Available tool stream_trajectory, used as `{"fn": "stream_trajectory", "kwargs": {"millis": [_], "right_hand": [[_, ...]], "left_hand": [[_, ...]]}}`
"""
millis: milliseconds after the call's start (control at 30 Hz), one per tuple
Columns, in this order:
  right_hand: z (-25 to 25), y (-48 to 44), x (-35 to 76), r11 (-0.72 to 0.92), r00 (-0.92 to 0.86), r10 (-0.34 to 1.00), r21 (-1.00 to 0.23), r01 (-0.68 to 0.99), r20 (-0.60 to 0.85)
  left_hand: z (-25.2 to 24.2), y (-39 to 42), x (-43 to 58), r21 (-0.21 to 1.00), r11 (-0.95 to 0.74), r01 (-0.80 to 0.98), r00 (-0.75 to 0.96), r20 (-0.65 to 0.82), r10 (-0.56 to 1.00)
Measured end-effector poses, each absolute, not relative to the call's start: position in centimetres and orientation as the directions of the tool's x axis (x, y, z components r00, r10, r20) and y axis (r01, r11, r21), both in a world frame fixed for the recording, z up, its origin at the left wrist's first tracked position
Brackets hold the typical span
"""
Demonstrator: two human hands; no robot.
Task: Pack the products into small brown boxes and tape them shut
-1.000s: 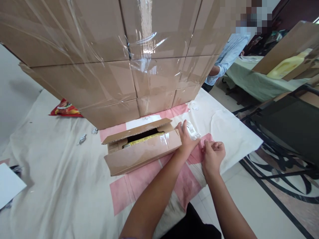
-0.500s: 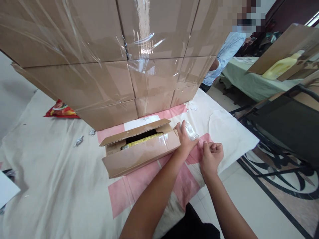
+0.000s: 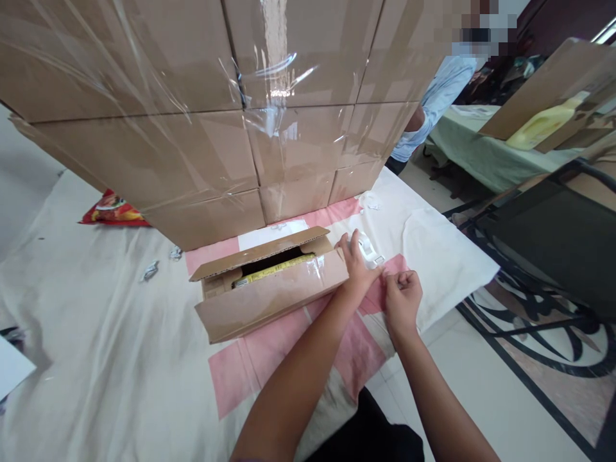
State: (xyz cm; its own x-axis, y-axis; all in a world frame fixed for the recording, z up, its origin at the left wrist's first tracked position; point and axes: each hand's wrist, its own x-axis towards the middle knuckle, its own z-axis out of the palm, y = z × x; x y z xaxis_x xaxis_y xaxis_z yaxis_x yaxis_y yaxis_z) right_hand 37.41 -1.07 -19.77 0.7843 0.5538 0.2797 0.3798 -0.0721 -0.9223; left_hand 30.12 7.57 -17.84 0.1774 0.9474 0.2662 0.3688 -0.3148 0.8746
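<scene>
My left hand (image 3: 359, 269) has its fingers and thumb curled round the near side of a small white tape dispenser (image 3: 369, 250), which rests on the cloth. Close to its right, my right hand (image 3: 403, 292) is closed in a pinch by the left thumb tip; what lies between those fingertips is too small to make out. Left of my hands lies a long cardboard box (image 3: 274, 305) with its top flaps raised. A yellow printed item (image 3: 274, 271) shows inside the opening, its lower part hidden.
A tall stack of plastic-wrapped cartons (image 3: 298, 141) stands behind the box. A red packet (image 3: 113, 210) and crumpled scraps (image 3: 149, 271) lie left on the cloth (image 3: 106, 333). At right are a dark chair (image 3: 563, 231), a yellow bottle (image 3: 546, 122) and a person's blue sleeve (image 3: 440, 96).
My right hand has shifted slightly left, closer to the left thumb. My left hand stays at the tape dispenser, and the view has tilted a little.
</scene>
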Motion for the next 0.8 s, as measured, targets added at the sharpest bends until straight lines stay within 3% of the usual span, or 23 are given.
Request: {"fn": "stream_trajectory", "kwargs": {"millis": [333,800], "right_hand": [[-18.7,-0.9,36.8,-0.116,0.792,0.541,-0.907,0.405,0.284],[-18.8,-1.0,36.9,-0.153,0.805,0.537,-0.909,0.387,0.252]], "left_hand": [[-17.2,7.4,28.2,0.866,-0.369,0.339,0.409,0.218,0.886],[-19.1,7.8,29.8,0.768,-0.441,0.465,0.299,0.333,0.894]]}}
